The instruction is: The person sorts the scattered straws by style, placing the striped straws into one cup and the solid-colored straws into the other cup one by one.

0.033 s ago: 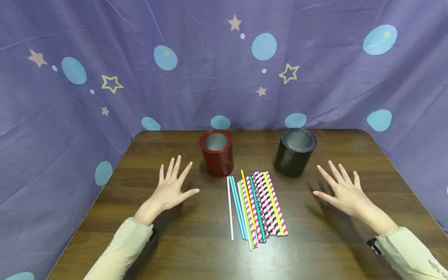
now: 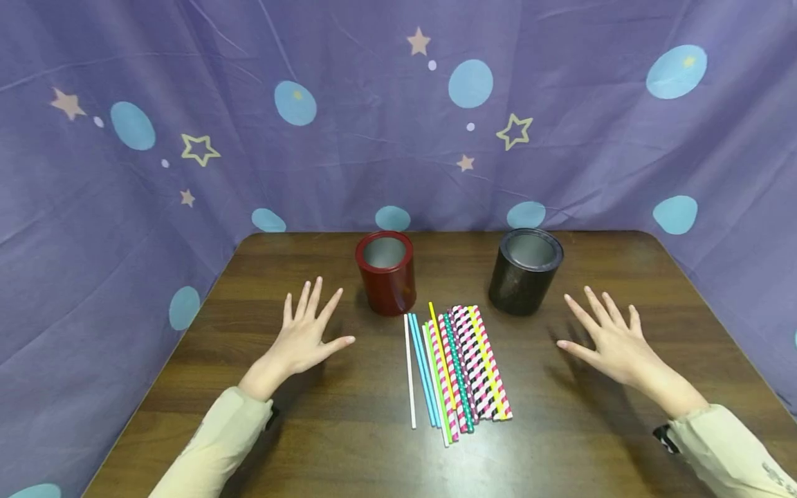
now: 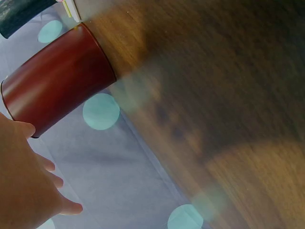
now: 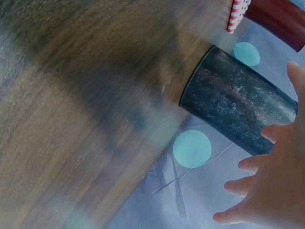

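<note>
1. The head view shows the red can (image 2: 389, 283) and the black can (image 2: 521, 283) upright near the far edge of the table (image 2: 349, 449), with grey insides; the wrist views show only their outer sides.
2. The full row of straws (image 2: 457, 366) appears only in the head view, lying between the 2 hands, nearer than the cans.
3. The left hand (image 2: 301, 339) is spread wide, bare-palmed over the wood, nearest the red can. In the left wrist view its thumb overlaps that can's edge; the head view shows them apart.
4. The right hand (image 2: 616, 346) is likewise spread wide, near the black can. The right wrist view reveals mottled patches on that can's side.
5. Digits: the head view shows 5 on each hand; 4 tips show in the left wrist view.
6. Counts: 2 cans, 1 table, 1 purple curtain (image 2: 398, 183) bearing 4 solid stars and 2 larger outlined stars.
7. Among the straws are 2 light blue, 1 green and 1 plain yellow; the striped ones lie too close to count.
</note>
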{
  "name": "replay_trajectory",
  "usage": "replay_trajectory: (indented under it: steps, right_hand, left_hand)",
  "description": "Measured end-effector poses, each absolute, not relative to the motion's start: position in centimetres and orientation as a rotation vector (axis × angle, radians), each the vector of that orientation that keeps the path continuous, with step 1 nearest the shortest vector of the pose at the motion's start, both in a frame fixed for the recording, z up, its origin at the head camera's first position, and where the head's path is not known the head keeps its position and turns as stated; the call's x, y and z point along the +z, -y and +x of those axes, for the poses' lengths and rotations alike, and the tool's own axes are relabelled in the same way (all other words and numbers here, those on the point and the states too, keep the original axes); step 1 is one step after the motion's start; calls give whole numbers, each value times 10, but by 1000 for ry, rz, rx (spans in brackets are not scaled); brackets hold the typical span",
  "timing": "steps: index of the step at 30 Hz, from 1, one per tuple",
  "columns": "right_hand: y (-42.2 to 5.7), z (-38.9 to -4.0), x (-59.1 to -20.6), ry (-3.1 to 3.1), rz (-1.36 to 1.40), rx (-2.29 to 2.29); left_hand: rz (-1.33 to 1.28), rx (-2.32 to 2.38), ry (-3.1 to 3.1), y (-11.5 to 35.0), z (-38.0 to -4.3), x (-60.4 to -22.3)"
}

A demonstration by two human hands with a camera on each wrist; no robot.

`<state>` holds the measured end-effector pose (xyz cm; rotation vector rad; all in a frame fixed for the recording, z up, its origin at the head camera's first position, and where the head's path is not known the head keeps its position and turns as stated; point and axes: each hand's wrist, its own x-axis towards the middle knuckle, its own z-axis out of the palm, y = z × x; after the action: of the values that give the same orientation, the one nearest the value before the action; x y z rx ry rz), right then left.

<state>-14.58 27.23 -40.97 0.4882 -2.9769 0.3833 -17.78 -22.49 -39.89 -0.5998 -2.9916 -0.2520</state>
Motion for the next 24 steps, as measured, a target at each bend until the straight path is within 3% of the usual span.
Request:
replay_trajectory:
  steps: [24]
  right_hand:
    - [-260, -149, -410, 2887, 618, 470]
  left_hand:
    - [-650, -302, 2927, 231, -180, -396]
